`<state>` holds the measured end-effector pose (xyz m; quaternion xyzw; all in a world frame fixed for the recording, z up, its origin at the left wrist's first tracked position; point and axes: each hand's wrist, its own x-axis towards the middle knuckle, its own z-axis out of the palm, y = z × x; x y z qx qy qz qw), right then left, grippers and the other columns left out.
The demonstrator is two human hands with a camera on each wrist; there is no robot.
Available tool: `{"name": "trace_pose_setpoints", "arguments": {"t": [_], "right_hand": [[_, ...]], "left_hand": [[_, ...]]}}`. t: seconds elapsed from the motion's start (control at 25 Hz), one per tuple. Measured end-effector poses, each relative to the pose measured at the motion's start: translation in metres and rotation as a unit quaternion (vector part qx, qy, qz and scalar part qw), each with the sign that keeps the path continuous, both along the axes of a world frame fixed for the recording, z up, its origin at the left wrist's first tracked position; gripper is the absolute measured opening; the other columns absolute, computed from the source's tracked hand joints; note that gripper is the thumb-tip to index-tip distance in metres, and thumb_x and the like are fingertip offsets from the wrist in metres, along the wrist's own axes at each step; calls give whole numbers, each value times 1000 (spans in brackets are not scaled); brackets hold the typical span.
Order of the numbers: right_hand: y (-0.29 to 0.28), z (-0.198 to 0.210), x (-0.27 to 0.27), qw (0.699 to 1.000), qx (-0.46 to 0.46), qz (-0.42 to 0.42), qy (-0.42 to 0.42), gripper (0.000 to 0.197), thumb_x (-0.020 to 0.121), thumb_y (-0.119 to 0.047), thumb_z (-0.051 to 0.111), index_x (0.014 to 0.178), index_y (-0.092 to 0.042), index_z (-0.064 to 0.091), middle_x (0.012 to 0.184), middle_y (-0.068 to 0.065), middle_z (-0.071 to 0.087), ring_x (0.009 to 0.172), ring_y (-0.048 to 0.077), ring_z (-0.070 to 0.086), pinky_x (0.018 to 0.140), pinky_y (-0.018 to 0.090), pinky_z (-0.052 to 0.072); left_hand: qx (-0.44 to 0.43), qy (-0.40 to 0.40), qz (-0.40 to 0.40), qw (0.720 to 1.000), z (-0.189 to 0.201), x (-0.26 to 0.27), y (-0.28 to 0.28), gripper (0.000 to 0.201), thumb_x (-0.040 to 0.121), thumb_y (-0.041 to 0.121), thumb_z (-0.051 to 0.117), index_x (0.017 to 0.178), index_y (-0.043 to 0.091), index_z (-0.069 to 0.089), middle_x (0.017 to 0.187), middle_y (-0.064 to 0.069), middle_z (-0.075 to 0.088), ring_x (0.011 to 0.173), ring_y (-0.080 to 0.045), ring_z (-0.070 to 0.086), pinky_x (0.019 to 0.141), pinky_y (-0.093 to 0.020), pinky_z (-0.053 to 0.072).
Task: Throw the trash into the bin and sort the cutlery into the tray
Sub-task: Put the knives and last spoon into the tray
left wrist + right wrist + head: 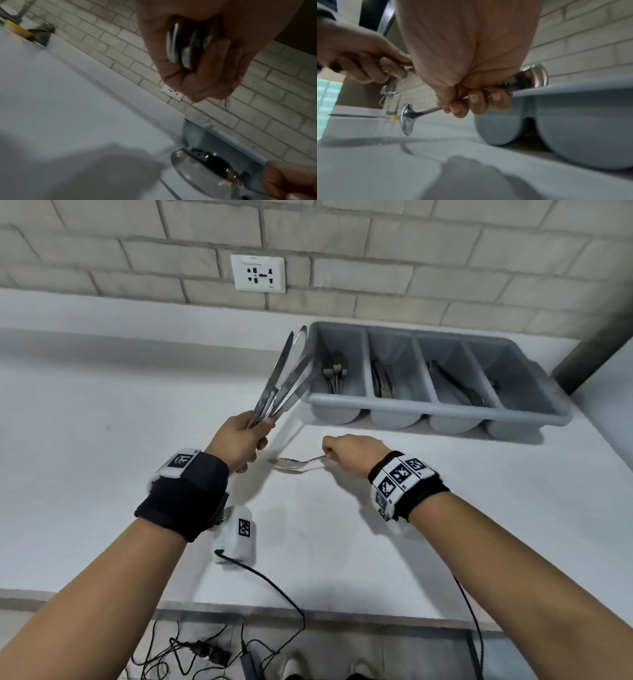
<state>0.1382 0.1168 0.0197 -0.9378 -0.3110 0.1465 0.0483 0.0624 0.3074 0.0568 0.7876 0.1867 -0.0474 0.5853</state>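
My left hand [255, 433] grips three table knives [284, 378] by their handles, with the blades fanned up toward the left end of the grey cutlery tray [438, 408]. The left wrist view shows the handle ends [185, 44] inside my curled fingers. To its right, my right hand [329, 451] holds a spoon [287, 463] by the handle, its bowl just above the white counter. In the right wrist view my fingers [474, 100] curl round the spoon [406, 119], and a shiny rounded metal end [534, 77] sticks out the other side. The tray's leftmost compartment holds forks [335, 374].
The tray [573, 121] has several compartments and stands against the brick wall at the back right. A wall socket [257, 273] is above the counter. A white marker box [238, 534] with a cable lies near the front edge. A dark post [596, 347] stands at the far right.
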Motion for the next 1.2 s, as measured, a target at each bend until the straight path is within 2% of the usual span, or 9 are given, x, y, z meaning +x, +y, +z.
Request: {"name": "trace_pose_setpoints", "arguments": {"t": [0.12, 0.24, 0.36, 0.52, 0.64, 0.76, 0.96, 1.08, 1.2], "right_hand": [[-62, 32, 1, 994, 68, -76, -34, 22, 94, -11, 37, 110, -10, 52, 106, 14, 63, 83, 27, 54, 69, 29, 37], [-124, 48, 12, 965, 181, -178, -65, 29, 88, 4, 37, 109, -9, 54, 100, 15, 64, 90, 30, 59, 78, 34, 46], [-177, 58, 25, 903, 283, -290, -142, 32, 88, 8, 39, 109, -7, 58, 91, 14, 63, 87, 30, 59, 77, 28, 44], [-245, 68, 59, 821, 351, -389, -225, 35, 88, 5, 42, 113, -10, 60, 87, 14, 66, 85, 28, 63, 81, 34, 49], [-282, 71, 98, 798, 384, -427, -184, 34, 86, 9, 40, 115, 0, 55, 88, 14, 59, 84, 20, 54, 82, 28, 44], [-299, 61, 132, 802, 384, -445, -107, 37, 84, 14, 41, 116, 2, 54, 90, 10, 55, 86, 20, 53, 82, 29, 45], [-301, 34, 177, 805, 331, -493, -22, 28, 87, 7, 47, 105, -6, 64, 95, 19, 66, 80, 37, 69, 77, 52, 59], [-297, 26, 190, 813, 290, -502, -57, 28, 84, 4, 49, 103, -7, 67, 108, 23, 69, 100, 39, 66, 90, 47, 54], [-291, 24, 195, 840, 234, -488, -47, 30, 85, 4, 50, 113, 2, 62, 120, 25, 63, 114, 37, 58, 96, 36, 46]], "left_hand": [[-60, -15, -8, 998, 14, 31, -34, 16, 93, 25, 46, 79, 22, 52, 60, 1, 41, 36, -9, 27, 36, -11, 17], [-91, -18, -25, 995, 27, 65, -80, 18, 89, 11, 40, 73, 16, 45, 56, 1, 48, 38, -11, 26, 35, -9, 17], [-69, -12, -46, 996, 36, 97, -126, 25, 88, 4, 34, 66, 12, 43, 42, 3, 50, 30, -9, 30, 32, -5, 18], [-137, 17, -28, 990, 34, 148, -173, 17, 92, 2, 34, 79, 8, 44, 62, -7, 54, 26, -8, 32, 35, -8, 22], [-93, 65, -14, 994, 30, 183, -191, 29, 93, 8, 37, 69, 7, 54, 38, 3, 50, 24, -8, 34, 33, -8, 19], [-63, 97, 7, 993, 23, 205, -204, 31, 96, 9, 38, 66, 9, 48, 60, 0, 54, 50, -9, 46, 37, -16, 32], [21, 109, 36, 993, 5, 229, -213, 26, 95, 9, 37, 73, 9, 49, 61, -3, 46, 49, -13, 42, 29, -7, 32], [29, 122, 6, 992, -4, 239, -215, 30, 95, 6, 36, 116, -3, 56, 87, -18, 62, 60, -21, 54, 55, -23, 46], [195, 133, -26, 971, -9, 241, -216, 38, 93, 11, 45, 125, -8, 53, 129, -24, 58, 112, -34, 60, 93, -36, 48]]}}
